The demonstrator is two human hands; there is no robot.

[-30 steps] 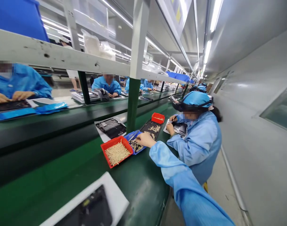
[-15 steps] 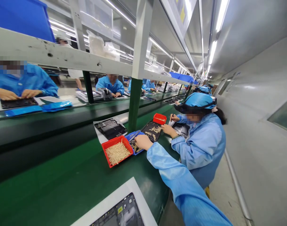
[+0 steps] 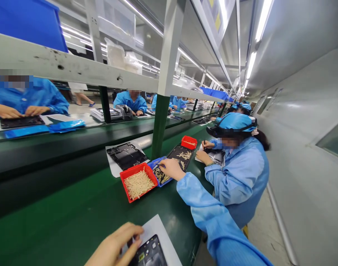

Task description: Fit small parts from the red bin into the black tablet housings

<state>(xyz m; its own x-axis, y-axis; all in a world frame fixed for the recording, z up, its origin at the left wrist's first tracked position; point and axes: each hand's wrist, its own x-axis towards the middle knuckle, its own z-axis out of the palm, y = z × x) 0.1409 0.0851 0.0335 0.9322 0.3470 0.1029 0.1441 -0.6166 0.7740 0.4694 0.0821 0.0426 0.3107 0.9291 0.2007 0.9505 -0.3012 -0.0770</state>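
Green bench [image 3: 74, 218] runs along a line of seated workers. A green post [image 3: 159, 125] stands just behind the trays, and a co-worker in blue [image 3: 238, 170] sits close on our right, bent over their own dark panel. Past the trays lies another dark panel on a white sheet [image 3: 126, 155]. Our right hand [image 3: 171, 168] reaches out on a long blue sleeve. Its fingers point down into the blue tray [image 3: 157, 162] and touch the small pale pieces there; we cannot tell whether they pinch one. Touching that tray's left side is the red tray [image 3: 123, 181], heaped with thin pale sticks. A black tray [image 3: 174, 149] beyond holds scattered pale bits, and a small red tray [image 3: 188, 141] sits at its far end. Our left hand [image 3: 116, 245] sits at the bottom edge, well apart from the trays. Its fingers curl onto the corner of a dark device panel [image 3: 149, 253] on a white sheet [image 3: 157, 227]; whether it grips is unclear.
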